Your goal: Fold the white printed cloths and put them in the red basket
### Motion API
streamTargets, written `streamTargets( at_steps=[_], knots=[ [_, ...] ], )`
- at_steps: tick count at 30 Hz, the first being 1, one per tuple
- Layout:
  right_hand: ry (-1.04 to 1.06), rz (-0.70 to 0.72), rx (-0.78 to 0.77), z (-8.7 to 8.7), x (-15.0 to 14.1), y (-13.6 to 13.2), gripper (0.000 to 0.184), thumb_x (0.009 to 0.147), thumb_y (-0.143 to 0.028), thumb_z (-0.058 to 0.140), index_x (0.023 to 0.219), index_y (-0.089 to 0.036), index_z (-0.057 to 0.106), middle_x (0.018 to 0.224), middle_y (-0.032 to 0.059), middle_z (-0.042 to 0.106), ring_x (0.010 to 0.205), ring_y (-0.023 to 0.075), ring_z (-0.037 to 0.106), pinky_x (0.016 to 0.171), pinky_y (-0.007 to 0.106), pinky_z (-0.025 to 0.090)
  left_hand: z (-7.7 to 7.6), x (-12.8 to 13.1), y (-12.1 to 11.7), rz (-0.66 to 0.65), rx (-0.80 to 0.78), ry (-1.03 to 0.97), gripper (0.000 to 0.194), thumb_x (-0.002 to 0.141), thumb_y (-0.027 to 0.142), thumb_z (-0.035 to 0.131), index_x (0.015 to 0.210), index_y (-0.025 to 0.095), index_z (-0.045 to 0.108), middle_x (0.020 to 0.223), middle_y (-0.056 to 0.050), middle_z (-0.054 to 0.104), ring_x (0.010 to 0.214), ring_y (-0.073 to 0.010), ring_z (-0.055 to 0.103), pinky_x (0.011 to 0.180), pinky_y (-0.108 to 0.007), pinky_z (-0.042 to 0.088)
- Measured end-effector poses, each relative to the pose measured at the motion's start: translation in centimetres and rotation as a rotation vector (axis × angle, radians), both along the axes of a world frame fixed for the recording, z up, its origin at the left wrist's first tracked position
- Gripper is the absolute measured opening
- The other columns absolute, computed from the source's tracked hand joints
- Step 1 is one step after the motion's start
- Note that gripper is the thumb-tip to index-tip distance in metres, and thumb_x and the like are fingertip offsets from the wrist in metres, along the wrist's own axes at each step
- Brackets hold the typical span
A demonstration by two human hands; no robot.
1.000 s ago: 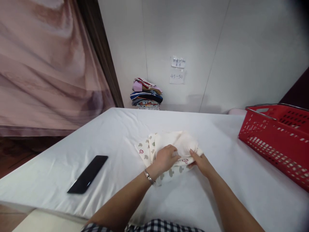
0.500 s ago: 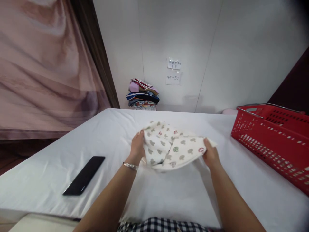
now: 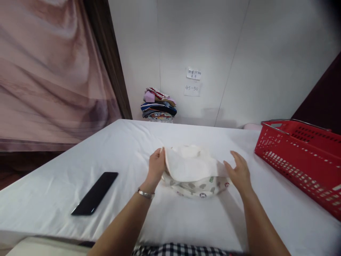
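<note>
A white cloth garment (image 3: 193, 167) with grey, red and green printed shapes is spread between my hands over the table. Its exact kind I cannot make out. A plain white side is turned up, and the print shows along the near edge. My left hand (image 3: 157, 163), with a silver bracelet at the wrist, pinches the garment's left edge. At the right edge, my right hand (image 3: 239, 172) is open, thumb and fingers apart, close beside the cloth. The garment is slightly blurred by motion.
A black phone-like slab (image 3: 94, 193) lies on the white-covered table (image 3: 128, 149) at the left. The red plastic basket (image 3: 298, 163) stands at the right. Behind the table are a stack of folded clothes (image 3: 159, 105) and paper signs (image 3: 192, 88) on the wall. A pink curtain (image 3: 53, 71) hangs left.
The printed side faced up before; now the plain white side is folded over it. My right hand has let go of the right edge and opened. My left hand still grips.
</note>
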State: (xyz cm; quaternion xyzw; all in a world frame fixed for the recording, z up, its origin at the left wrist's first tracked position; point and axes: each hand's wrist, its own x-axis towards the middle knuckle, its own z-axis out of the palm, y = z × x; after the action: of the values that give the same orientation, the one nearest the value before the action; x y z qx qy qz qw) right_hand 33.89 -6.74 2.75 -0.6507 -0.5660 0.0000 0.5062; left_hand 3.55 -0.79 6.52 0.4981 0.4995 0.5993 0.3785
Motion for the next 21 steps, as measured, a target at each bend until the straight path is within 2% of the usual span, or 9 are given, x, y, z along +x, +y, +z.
streamTargets(
  at_steps=[3,5,6,8,9,11,13,17,21],
  knots=[
    [0.004,0.476,-0.174,2.1,-6.1,-2.6,0.069,0.076,-0.038,0.061,0.138,-0.024,0.036,0.138,0.0083,0.045,0.126,0.0241,0.041,0.105,0.043,0.031,1.4,3.1,-2.2,-0.131,0.099,0.274,0.028,0.082,0.039,0.047,0.065,0.018,0.056,0.062,0.004,0.054,0.064,-0.0113,0.049,0.060,-0.021,0.037],
    [0.084,0.571,-0.248,2.7,-9.3,-3.8,0.083,0.070,-0.037,0.068,0.141,-0.025,0.030,0.139,0.0081,0.043,0.126,0.0257,0.041,0.103,0.043,0.034,2.2,5.0,-3.8,-0.301,0.159,0.371,0.022,0.080,0.034,0.050,0.067,0.019,0.059,0.065,0.003,0.057,0.066,-0.0117,0.051,0.062,-0.022,0.039],
    [0.144,0.562,-0.260,2.7,-10.4,-4.2,0.078,0.069,-0.037,0.069,0.139,-0.024,0.035,0.133,0.0078,0.049,0.122,0.0261,0.044,0.100,0.042,0.037,2.5,5.7,-4.5,-0.377,0.188,0.395,0.019,0.080,0.031,0.050,0.068,0.019,0.060,0.067,0.002,0.058,0.067,-0.0118,0.052,0.064,-0.022,0.040],
    [0.266,0.539,-0.307,2.5,-11.0,-4.6,0.054,0.074,-0.039,0.063,0.124,-0.021,0.053,0.111,0.0066,0.063,0.103,0.0255,0.056,0.087,0.038,0.045,2.6,6.4,-5.7,-0.487,0.225,0.411,0.015,0.079,0.027,0.051,0.071,0.020,0.062,0.070,0.002,0.060,0.067,-0.0116,0.053,0.065,-0.022,0.041],
    [0.323,0.539,-0.342,2.4,-10.6,-4.7,0.041,0.076,-0.040,0.060,0.111,-0.020,0.062,0.096,0.0052,0.067,0.090,0.0238,0.060,0.078,0.036,0.048,2.4,6.4,-6.1,-0.518,0.233,0.416,0.013,0.078,0.025,0.051,0.074,0.020,0.063,0.072,0.002,0.061,0.067,-0.0115,0.053,0.065,-0.022,0.041],
    [0.430,0.547,-0.389,2.4,-9.1,-4.9,0.029,0.077,-0.041,0.058,0.090,-0.017,0.069,0.075,0.0030,0.066,0.070,0.0198,0.059,0.065,0.030,0.048,1.6,6.1,-6.7,-0.551,0.242,0.441,0.010,0.077,0.024,0.054,0.081,0.022,0.063,0.079,0.001,0.062,0.069,-0.0117,0.054,0.065,-0.023,0.041],
    [0.543,0.511,-0.346,3.0,-7.1,-5.2,0.024,0.071,-0.038,0.064,0.081,-0.017,0.069,0.071,0.0023,0.066,0.066,0.0184,0.059,0.061,0.028,0.047,0.4,5.6,-7.0,-0.570,0.256,0.493,0.015,0.076,0.023,0.056,0.089,0.023,0.063,0.087,0.001,0.063,0.075,-0.0133,0.055,0.068,-0.024,0.042],
    [0.714,0.331,-0.141,6.0,-4.2,-6.4,0.023,0.058,-0.031,0.071,0.078,-0.021,0.068,0.071,0.0022,0.067,0.064,0.0191,0.061,0.059,0.028,0.047,-1.6,4.7,-6.0,-0.566,0.342,0.611,0.029,0.074,0.012,0.050,0.098,0.022,0.062,0.097,-0.004,0.063,0.089,-0.0184,0.056,0.077,-0.029,0.043],
    [0.763,0.145,0.079,10.0,-2.9,-7.2,0.027,0.050,-0.023,0.073,0.077,-0.021,0.067,0.066,0.0003,0.065,0.055,0.0147,0.057,0.052,0.026,0.045,-2.2,3.6,-3.1,-0.470,0.436,0.747,0.036,0.070,0.005,0.046,0.100,0.019,0.062,0.098,-0.007,0.062,0.093,-0.0199,0.055,0.083,-0.031,0.043]
  ],
)
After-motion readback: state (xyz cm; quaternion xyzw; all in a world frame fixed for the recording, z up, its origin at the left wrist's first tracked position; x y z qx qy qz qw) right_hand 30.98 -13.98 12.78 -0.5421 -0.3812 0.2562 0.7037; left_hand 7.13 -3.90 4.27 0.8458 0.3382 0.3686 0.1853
